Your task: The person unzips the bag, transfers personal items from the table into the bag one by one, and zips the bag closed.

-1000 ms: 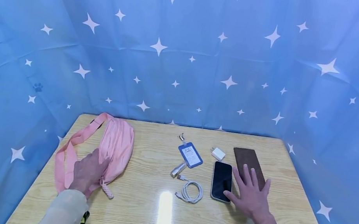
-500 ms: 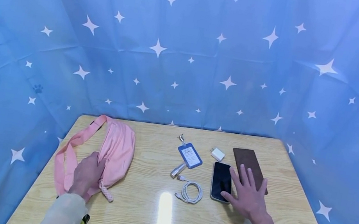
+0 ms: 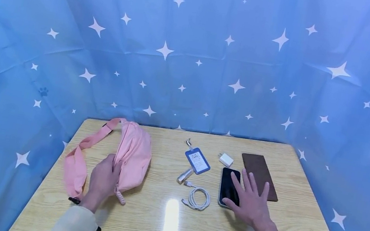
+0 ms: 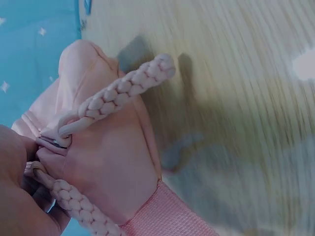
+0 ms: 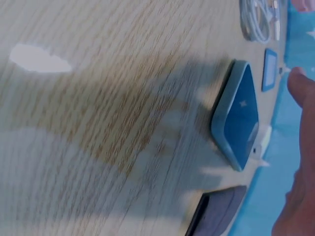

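Observation:
My left hand (image 3: 104,177) grips the near-left side of a pink waist bag (image 3: 135,156) by its fabric. In the left wrist view, the fingers close on the bag near its zipper, where two braided zipper pulls (image 4: 120,94) hang. The bag's strap (image 3: 77,167) trails to the left on the table. My right hand (image 3: 252,204) is spread with straight fingers over a black-screened phone (image 3: 229,182), overlapping its right edge in the head view. In the right wrist view the phone lies flat with the hand apart above it. A dark brown wallet (image 3: 260,171) lies just beyond the fingers.
A blue-framed ID card holder (image 3: 198,161) with a metal clip, a small silver cylinder (image 3: 184,176), a coiled white cable (image 3: 197,199) and a white charger plug (image 3: 225,159) lie mid-table. Blue starred curtains surround the wooden table (image 3: 137,226).
My left hand has pulled the pink waist bag to the right and tipped it up somewhat, its strap dragging along. My right hand has shifted slightly left over the phone.

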Demonstrator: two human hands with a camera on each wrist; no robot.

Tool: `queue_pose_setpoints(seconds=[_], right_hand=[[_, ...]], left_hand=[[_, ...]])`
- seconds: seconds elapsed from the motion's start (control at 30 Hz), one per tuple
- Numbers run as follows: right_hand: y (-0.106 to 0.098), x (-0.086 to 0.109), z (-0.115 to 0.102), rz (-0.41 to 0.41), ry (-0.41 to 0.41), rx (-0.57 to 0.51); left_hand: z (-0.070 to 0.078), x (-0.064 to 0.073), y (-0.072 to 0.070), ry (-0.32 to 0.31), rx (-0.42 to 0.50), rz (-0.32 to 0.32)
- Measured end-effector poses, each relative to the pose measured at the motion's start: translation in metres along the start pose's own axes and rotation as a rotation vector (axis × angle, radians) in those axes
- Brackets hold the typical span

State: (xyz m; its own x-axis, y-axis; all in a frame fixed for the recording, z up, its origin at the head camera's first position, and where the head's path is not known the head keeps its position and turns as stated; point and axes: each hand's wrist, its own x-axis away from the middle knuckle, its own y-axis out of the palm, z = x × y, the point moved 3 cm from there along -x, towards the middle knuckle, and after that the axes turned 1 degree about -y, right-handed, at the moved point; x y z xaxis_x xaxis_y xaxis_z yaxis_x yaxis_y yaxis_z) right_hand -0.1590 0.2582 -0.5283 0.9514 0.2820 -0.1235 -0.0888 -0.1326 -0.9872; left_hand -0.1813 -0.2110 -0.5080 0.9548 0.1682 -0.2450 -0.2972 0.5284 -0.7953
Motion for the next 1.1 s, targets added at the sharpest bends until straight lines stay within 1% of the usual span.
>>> queue_pose_setpoints(seconds=[0.1,0.2,0.33,0.4,0.5,0.63,0.77,0.87,0.93,1.03,1.1], right_hand=[[0.002,-0.002,-0.006,-0.001,-0.009,0.002],[0.003,-0.004,-0.013,0.001,-0.025,0.005],[0.002,-0.008,-0.026,0.013,-0.056,-0.004],[0.002,-0.010,-0.033,0.023,-0.075,-0.006],[0.002,-0.012,-0.045,0.041,-0.111,-0.016],[0.002,-0.015,-0.061,0.041,-0.140,-0.042],[0.003,-0.020,-0.075,0.050,-0.159,-0.065],[0.005,-0.023,-0.085,0.050,-0.175,-0.077],[0.008,-0.025,-0.091,0.041,-0.183,-0.081],[0.010,-0.028,-0.102,0.034,-0.202,-0.108],[0.013,-0.029,-0.110,0.036,-0.219,-0.130]], left_hand=[[0.015,0.005,0.002,0.024,0.014,0.016],[0.031,0.010,0.006,0.066,0.019,0.034],[0.049,0.019,0.016,0.127,0.017,0.046],[0.055,0.024,0.023,0.145,0.008,0.042],[0.061,0.031,0.034,0.155,-0.004,0.018],[0.064,0.037,0.047,0.165,-0.001,-0.034],[0.064,0.039,0.051,0.179,0.012,-0.094],[0.061,0.040,0.052,0.152,0.049,-0.172],[0.057,0.038,0.052,0.122,0.097,-0.227],[0.052,0.036,0.050,0.050,0.235,-0.305],[0.051,0.034,0.047,-0.006,0.350,-0.350]])
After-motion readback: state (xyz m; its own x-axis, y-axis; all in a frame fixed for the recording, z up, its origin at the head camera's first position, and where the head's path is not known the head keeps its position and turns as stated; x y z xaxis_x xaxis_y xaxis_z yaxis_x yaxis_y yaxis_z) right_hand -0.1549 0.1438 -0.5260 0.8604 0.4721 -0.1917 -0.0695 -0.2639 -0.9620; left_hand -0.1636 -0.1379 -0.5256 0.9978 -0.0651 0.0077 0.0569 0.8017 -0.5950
